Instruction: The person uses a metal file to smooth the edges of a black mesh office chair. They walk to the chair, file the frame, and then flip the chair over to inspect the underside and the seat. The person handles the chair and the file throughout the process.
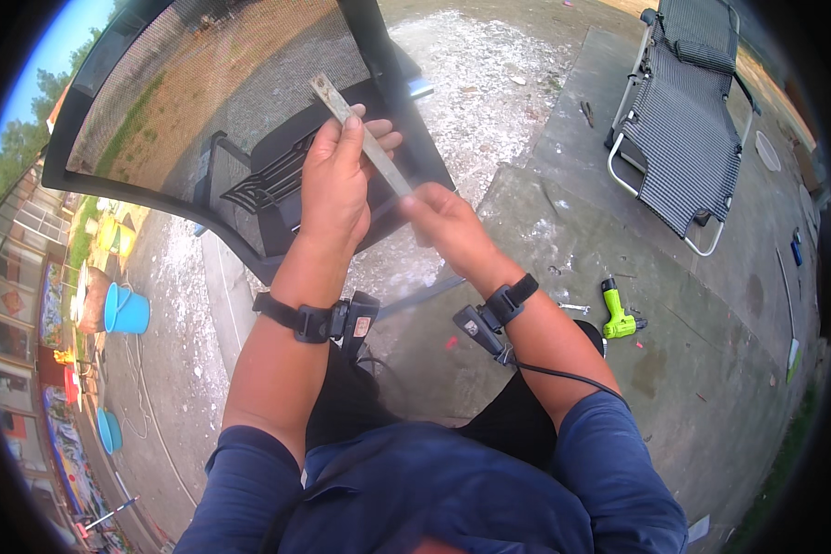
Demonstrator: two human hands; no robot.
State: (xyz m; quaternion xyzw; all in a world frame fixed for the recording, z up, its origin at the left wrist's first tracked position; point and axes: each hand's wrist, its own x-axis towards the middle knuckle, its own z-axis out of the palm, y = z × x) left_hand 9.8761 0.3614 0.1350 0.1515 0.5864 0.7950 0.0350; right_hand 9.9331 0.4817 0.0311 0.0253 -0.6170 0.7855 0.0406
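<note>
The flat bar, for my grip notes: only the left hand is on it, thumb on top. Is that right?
Not quite: the head view shows the right hand on the flat bar too, toward its nearer end. The left hand does have its thumb on top.

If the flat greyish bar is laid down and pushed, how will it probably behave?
The bar is probably stiff, since it looks straight between the left hand and the right hand. Its flat shape suggests sliding rather than rolling.
</note>
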